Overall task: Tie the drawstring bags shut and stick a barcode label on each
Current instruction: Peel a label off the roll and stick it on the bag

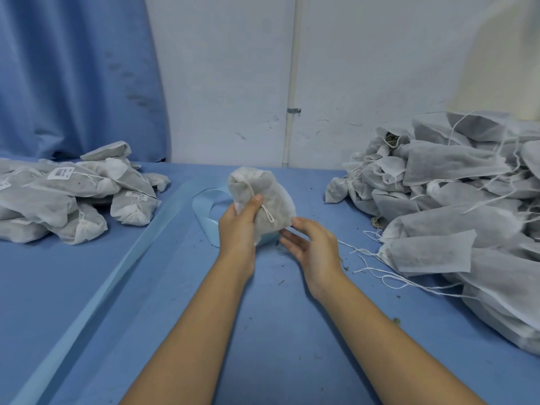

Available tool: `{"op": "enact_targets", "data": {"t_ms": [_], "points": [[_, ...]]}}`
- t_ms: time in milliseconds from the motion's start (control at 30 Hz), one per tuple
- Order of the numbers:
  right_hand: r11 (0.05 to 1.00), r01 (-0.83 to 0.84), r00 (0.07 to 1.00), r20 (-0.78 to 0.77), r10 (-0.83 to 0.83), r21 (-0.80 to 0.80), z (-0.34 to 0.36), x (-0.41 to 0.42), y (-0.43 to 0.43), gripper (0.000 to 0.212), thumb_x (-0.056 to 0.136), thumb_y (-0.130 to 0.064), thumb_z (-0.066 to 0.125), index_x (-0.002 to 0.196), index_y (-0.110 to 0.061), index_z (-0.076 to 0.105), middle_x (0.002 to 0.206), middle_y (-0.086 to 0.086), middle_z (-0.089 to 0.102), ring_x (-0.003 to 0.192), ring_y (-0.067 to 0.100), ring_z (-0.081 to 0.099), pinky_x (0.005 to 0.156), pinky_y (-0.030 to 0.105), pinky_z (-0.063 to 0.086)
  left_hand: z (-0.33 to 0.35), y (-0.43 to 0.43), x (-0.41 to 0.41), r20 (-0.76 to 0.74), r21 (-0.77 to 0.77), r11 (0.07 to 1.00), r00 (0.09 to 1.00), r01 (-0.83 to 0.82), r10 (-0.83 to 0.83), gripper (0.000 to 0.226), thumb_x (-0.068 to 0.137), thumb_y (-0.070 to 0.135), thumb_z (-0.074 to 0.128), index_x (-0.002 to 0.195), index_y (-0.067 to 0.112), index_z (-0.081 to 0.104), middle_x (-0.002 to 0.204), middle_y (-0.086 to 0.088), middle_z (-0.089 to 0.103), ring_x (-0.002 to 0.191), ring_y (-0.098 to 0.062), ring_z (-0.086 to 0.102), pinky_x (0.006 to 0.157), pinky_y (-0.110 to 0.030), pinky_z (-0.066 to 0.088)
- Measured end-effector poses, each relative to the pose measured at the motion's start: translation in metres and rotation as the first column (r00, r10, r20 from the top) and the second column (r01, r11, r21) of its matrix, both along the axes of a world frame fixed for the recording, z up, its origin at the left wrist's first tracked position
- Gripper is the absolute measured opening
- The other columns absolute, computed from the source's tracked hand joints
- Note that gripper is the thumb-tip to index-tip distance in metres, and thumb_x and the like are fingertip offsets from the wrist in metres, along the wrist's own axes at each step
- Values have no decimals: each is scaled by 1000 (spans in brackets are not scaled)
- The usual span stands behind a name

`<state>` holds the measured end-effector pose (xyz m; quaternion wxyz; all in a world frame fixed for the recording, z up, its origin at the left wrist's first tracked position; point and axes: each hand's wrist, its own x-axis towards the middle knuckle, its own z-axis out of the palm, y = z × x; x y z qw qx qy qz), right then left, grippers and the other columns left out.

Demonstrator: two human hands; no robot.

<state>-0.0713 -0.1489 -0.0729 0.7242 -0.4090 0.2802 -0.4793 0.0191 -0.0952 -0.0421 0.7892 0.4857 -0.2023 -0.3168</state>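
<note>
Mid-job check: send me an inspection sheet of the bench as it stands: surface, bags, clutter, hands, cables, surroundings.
Surface: blue table, flecked with small crumbs.
Job's things: held bag, neck gathered, string hanging down its front, no label seen; left pile, several bags labelled; right pile, no labels seen, loose strings trailing over the table.
Clutter: pale blue strip lying across the table, curling behind the held bag.
Grippers: left hand grips the held bag, thumb on its front; right hand open, fingertips at the bag's lower corner.
Cables: nothing seen.
Surroundings: blue curtain, white wall, pipe.
</note>
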Motion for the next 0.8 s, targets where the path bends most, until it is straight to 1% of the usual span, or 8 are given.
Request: {"op": "enact_targets", "data": {"t_ms": [67,167,267,333,400,533,667,800], "points": [[995,67,970,-227,-82,-74,-5,5,-1,7,89,-3,55,93,-7,59,88,6,64,77,17,65,78,28,55,-2,3,7,60,30,999,998,-36,34,9,88,6,59,92,12,64,90,-7,67,82,-21,63,74,-32,51],[970,84,833,-519,-194,-229,-11,12,-6,17,87,-6,55,102,-13,56,101,5,64,83,18,64,88,34,51,-11,6,16,194,122,984,976,-128,103,22,77,-7,52,66,12,54,60,2,53,62,-17,49,53,-23,40],[936,11,708,-658,-255,-351,-13,17,-8,33,86,-13,61,118,-10,56,118,4,62,107,19,59,92,29,45,-23,10,17,373,200,959,921,-202,116,21,72,-9,46,62,8,51,64,1,50,62,-16,44,53,-25,35],[904,-36,653,-695,-301,-426,-15,18,-7,39,85,-14,63,124,-11,55,123,2,59,112,17,56,92,26,42,-29,11,20,472,221,946,875,-238,109,21,74,-7,46,71,7,61,73,3,58,68,-14,51,62,-28,40],[873,-69,627,-701,-338,-482,-18,19,-4,39,84,-14,64,123,-13,57,124,1,60,108,16,58,93,27,43,-35,11,26,541,251,927,834,-278,104,24,75,-4,46,70,13,61,76,6,59,69,-13,52,63,-29,40],[843,-91,650,-673,-354,-530,-19,18,-1,39,83,-13,66,121,-14,59,121,0,61,93,13,60,88,26,45,-40,11,36,620,322,883,781,-340,75,34,74,-5,46,51,14,31,57,4,36,54,-16,30,50,-29,20],[830,-124,677,-658,-330,-544,-20,16,-1,43,85,-12,64,127,-14,57,125,-3,62,101,11,60,82,17,41,-37,12,35,535,297,943,844,-153,-31,11,66,-6,49,66,2,57,68,0,54,65,-16,45,60,-29,34],[839,-109,733,-613,-294,-533,-21,14,-1,42,86,-10,64,127,-15,59,122,-5,63,96,5,58,70,4,40,-34,15,34,426,236,972,898,4,-107,34,65,-19,43,79,1,66,75,-7,61,71,-18,53,63,-22,42]]}}
